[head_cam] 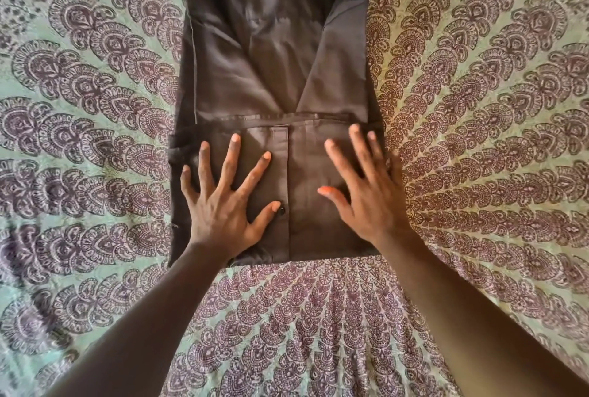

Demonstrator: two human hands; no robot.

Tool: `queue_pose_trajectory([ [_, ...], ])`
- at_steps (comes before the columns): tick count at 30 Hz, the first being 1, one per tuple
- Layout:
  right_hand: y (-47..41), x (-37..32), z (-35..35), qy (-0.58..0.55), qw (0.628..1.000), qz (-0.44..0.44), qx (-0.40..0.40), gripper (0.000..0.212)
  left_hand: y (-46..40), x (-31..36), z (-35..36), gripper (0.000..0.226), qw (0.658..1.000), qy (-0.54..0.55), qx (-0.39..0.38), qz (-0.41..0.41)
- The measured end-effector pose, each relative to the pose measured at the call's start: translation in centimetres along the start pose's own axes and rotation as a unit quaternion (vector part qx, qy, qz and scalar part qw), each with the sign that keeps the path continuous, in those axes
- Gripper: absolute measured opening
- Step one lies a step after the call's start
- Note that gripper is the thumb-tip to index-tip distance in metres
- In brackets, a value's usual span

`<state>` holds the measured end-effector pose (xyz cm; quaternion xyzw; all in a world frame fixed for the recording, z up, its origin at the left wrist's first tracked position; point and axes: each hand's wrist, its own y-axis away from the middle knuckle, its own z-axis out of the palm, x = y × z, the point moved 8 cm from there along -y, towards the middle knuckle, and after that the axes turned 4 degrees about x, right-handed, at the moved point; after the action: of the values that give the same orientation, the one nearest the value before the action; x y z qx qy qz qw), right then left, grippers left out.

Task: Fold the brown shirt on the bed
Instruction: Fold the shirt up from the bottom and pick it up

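Both hands (223, 205) (366, 196) flat on brown shirt (274, 55)

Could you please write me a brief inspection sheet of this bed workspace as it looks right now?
Surface: bedspread with a green and purple paisley print, lightly wrinkled.
Job's things: brown shirt lying flat, sides folded in, near end folded up over it; button on the placket.
Clutter: nothing seen.
Hands: left hand and right hand both flat with spread fingers, pressing the folded near part.
Cables: nothing seen.
Surroundings: only the bedspread in view.
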<state>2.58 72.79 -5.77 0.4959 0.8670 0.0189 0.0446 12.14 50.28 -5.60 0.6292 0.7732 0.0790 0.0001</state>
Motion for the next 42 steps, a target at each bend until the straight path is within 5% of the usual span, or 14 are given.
queue_pose_trajectory([
  [3,-0.8,0.5,-1.3,0.006,0.997,0.074,0.030,0.082,-0.1,-0.1,-0.6,0.084,1.000,0.012,0.003,-0.002],
  [6,-1.3,-3.6,-1.5,-0.010,0.994,-0.105,0.024,0.081,0.0,0.1,-0.6,0.087,1.000,0.016,0.006,0.006],
  [8,-1.9,-4.3,-0.9,-0.018,0.988,-0.151,0.009,0.079,0.0,0.1,-0.5,0.088,1.000,0.017,0.003,0.010],
  [11,-3.9,-2.3,-1.4,-0.082,0.993,-0.066,0.051,0.077,-0.3,0.1,-0.9,0.088,0.999,0.032,0.022,-0.001],
  [17,-10.9,1.0,-7.0,-0.265,0.926,0.017,0.268,0.031,-5.8,3.0,-4.0,0.070,0.986,0.078,0.138,0.041],
  [22,-20.4,4.8,-8.1,-0.276,0.914,0.212,0.206,0.049,-9.8,3.5,-1.3,0.068,0.995,0.026,0.079,0.051],
  [27,-27.5,4.0,-9.4,-0.198,0.949,0.191,0.153,0.030,-10.0,3.3,-0.7,0.067,0.996,0.023,0.077,0.041],
  [38,-35.3,9.5,-4.8,-0.361,0.839,0.383,0.139,0.020,-10.2,3.2,-0.2,0.070,0.995,0.030,0.074,0.052],
  [42,-35.7,10.0,-5.8,-0.350,0.850,0.334,0.208,0.022,-10.4,3.1,-0.1,0.071,0.996,0.031,0.071,0.052],
])
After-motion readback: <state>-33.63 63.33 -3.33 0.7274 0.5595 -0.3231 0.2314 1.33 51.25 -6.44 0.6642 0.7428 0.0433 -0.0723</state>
